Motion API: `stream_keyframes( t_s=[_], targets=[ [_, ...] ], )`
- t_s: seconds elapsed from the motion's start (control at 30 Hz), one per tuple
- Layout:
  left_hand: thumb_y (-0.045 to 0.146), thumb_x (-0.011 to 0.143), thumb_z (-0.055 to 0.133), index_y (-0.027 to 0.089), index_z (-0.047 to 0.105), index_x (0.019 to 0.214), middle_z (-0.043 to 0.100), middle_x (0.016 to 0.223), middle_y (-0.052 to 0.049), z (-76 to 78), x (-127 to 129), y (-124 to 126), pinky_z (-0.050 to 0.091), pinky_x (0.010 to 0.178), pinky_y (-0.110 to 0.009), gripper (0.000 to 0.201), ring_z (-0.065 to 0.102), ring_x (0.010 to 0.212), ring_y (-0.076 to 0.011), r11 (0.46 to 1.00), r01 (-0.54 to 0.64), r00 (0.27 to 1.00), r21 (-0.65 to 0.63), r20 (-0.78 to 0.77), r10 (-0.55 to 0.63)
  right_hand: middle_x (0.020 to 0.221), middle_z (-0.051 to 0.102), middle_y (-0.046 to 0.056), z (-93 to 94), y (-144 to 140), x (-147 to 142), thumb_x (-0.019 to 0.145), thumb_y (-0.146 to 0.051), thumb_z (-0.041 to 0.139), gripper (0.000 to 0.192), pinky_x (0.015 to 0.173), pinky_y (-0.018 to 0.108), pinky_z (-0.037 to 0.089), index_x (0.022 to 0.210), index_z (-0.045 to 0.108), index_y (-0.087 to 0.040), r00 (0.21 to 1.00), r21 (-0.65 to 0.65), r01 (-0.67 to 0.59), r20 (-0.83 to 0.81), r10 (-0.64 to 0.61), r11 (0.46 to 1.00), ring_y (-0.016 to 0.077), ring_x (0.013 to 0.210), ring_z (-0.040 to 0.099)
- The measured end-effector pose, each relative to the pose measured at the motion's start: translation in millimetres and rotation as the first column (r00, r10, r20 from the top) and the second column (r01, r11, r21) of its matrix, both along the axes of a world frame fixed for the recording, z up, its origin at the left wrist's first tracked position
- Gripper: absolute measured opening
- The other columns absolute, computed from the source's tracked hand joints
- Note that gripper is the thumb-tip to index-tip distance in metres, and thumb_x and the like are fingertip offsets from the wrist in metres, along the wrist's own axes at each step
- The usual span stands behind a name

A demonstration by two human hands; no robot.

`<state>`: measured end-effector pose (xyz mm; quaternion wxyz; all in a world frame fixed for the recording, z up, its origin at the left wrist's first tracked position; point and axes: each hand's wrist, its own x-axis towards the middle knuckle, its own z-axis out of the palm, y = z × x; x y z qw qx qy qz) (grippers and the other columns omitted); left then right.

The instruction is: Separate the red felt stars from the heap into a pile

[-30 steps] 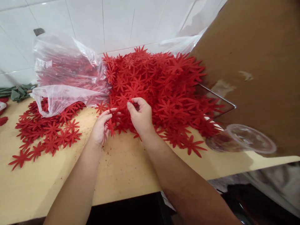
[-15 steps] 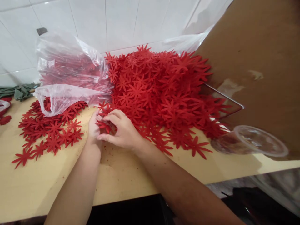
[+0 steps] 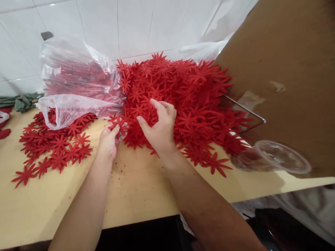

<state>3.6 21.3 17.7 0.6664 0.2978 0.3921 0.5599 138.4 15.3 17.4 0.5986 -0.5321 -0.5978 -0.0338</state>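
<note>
My left hand (image 3: 110, 139) is closed on a red flower-shaped cutout (image 3: 119, 126) with narrow petals, the thumb pressed on top of it. Whether more cutouts lie beneath it in the palm I cannot tell. My right hand (image 3: 162, 127) is over the front of a big heap of the same red cutouts (image 3: 183, 87), thumb and fingers apart, with nothing visible between them. To the left of my left hand, a smaller spread of red cutouts (image 3: 59, 150) lies on the pale table (image 3: 136, 195).
A clear plastic bag (image 3: 78, 76) full of red pieces leans by the white tiled wall (image 3: 136, 28). On the right stand a brown board (image 3: 293, 69) and a clear plastic cup (image 3: 282, 157) tipped on its side. Green cloth-like material (image 3: 26, 102) lies far left.
My right hand has moved away from my left hand, rightward and up to the heap, and its fingers have spread. My left hand stays in place with the red cutout.
</note>
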Motion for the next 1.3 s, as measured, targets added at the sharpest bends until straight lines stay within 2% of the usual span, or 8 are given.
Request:
stream_keyframes(
  t_s=[0.07,0.17,0.33,0.43,0.5,0.8,0.97,1.3],
  targets=[
    [0.017,0.068,0.06,0.016,0.057,0.086,0.065,0.068,0.001,-1.3,0.4,-0.5,0.047,0.06,-0.021,0.019,0.058,0.056,-0.0069,1.0,0.015,0.998,0.011,-0.067,-0.015,0.108,0.051,0.012,-0.8,1.5,0.4,0.066,-0.038,0.063,0.048,0.094,0.049,0.034,0.108,0.053,-0.018,0.999,-0.015,0.013,0.03,-0.013,1.0,0.0268,0.107,0.043],
    [0.026,0.059,0.069,0.016,0.056,0.078,0.06,0.06,0.004,-3.2,1.4,-0.4,0.044,0.052,-0.018,0.025,0.053,0.048,-0.0049,0.999,-0.001,0.992,0.039,-0.124,0.006,0.101,0.056,0.01,-2.2,-3.2,-10.7,0.07,-0.038,0.059,0.039,0.091,0.044,0.039,0.103,0.055,-0.017,0.977,-0.099,-0.211,0.014,0.213,0.973,0.0226,0.1,0.049],
    [0.042,0.054,0.071,0.015,0.047,0.058,0.045,0.041,0.008,-7.0,1.5,2.3,0.031,0.039,-0.017,0.036,0.037,0.034,-0.0024,0.995,-0.003,0.977,0.103,-0.212,0.025,0.086,0.061,0.006,-4.3,-10.3,-27.8,0.071,-0.038,0.058,0.029,0.075,0.035,0.048,0.091,0.057,-0.017,0.833,-0.249,-0.54,-0.293,0.469,0.804,0.0158,0.079,0.057],
    [0.046,0.06,0.066,0.015,0.047,0.056,0.045,0.039,0.006,-7.8,2.7,1.8,0.03,0.039,-0.018,0.036,0.039,0.035,-0.0043,0.991,0.024,0.951,0.133,-0.307,0.018,0.074,0.06,0.002,-6.0,-8.0,-29.6,0.07,-0.04,0.058,0.027,0.063,0.03,0.05,0.085,0.055,-0.018,0.677,-0.228,-0.702,-0.507,0.534,0.674,0.0117,0.063,0.056],
    [0.049,0.063,0.062,0.015,0.051,0.059,0.049,0.042,0.003,-7.9,4.4,0.2,0.033,0.042,-0.02,0.036,0.044,0.04,-0.0063,0.992,0.017,0.942,0.126,-0.334,0.026,0.07,0.059,0.0,-7.2,-4.5,-28.1,0.069,-0.041,0.058,0.025,0.059,0.027,0.049,0.08,0.054,-0.019,0.6,-0.178,-0.748,-0.594,0.537,0.639,0.0103,0.059,0.055],
    [0.024,0.064,0.064,0.016,0.059,0.082,0.063,0.07,0.001,-5.8,9.2,-5.1,0.04,0.053,-0.019,0.021,0.052,0.055,-0.0068,0.977,0.112,0.946,0.18,-0.319,-0.049,0.065,0.057,-0.002,-7.9,10.2,-10.1,0.066,-0.034,0.059,0.017,0.061,0.025,0.047,0.073,0.053,-0.019,0.641,-0.109,-0.519,-0.705,0.303,0.848,0.009,0.06,0.052],
    [0.024,0.069,0.058,0.014,0.057,0.07,0.059,0.059,0.002,-9.9,10.4,-2.8,0.042,0.053,-0.019,0.01,0.051,0.051,-0.0063,0.966,0.152,0.916,0.21,-0.398,-0.058,0.062,0.054,-0.003,-9.4,14.4,-8.0,0.068,-0.033,0.056,0.016,0.056,0.024,0.044,0.071,0.053,-0.017,0.641,-0.106,-0.483,-0.719,0.268,0.869,0.0079,0.055,0.049],
    [0.023,0.068,0.058,0.014,0.056,0.065,0.056,0.051,0.003,-9.3,8.1,-1.4,0.042,0.048,-0.018,0.009,0.05,0.046,-0.0061,0.993,0.016,0.917,0.12,-0.397,0.033,0.06,0.053,-0.004,-20.0,23.3,5.7,0.068,-0.027,0.057,0.013,0.05,0.022,0.042,0.073,0.047,-0.02,0.644,-0.164,-0.442,-0.742,0.185,0.882,0.0078,0.05,0.05]
  ],
)
